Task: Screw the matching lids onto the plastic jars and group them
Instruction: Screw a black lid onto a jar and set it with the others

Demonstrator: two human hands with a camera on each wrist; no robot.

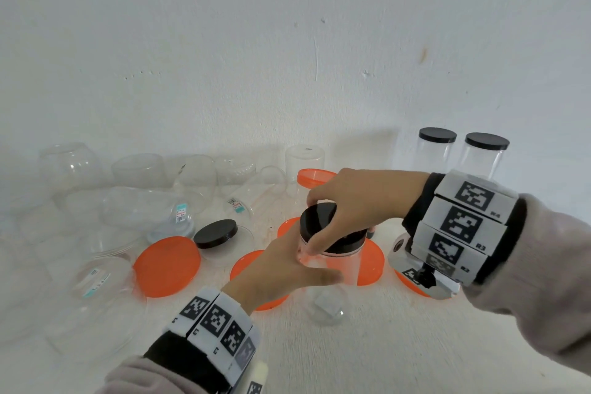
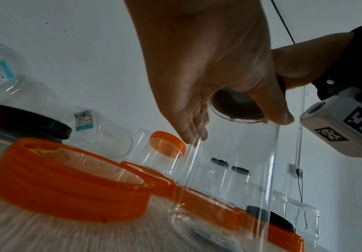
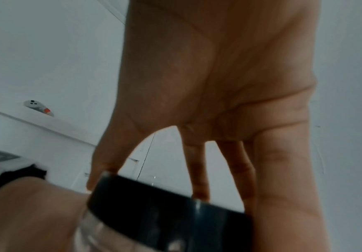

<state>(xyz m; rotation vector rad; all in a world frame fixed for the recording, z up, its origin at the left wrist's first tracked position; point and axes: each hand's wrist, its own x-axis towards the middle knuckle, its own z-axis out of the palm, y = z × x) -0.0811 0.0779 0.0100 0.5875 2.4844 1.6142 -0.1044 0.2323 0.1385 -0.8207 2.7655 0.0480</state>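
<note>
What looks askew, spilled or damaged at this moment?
Nothing is spilled or visibly damaged. The black round lid sits tilted on the clear plastic jar, under the right hand, with the left hand gripping the jar: seemingly mid-screwing. Several clear lidless jars lie tipped on the white table.

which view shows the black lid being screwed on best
The head view: the black lid sits whole on the clear jar, gripped by the right hand. The right wrist view shows only its blurred rim; the left wrist view shows just its underside through the jar.
</note>
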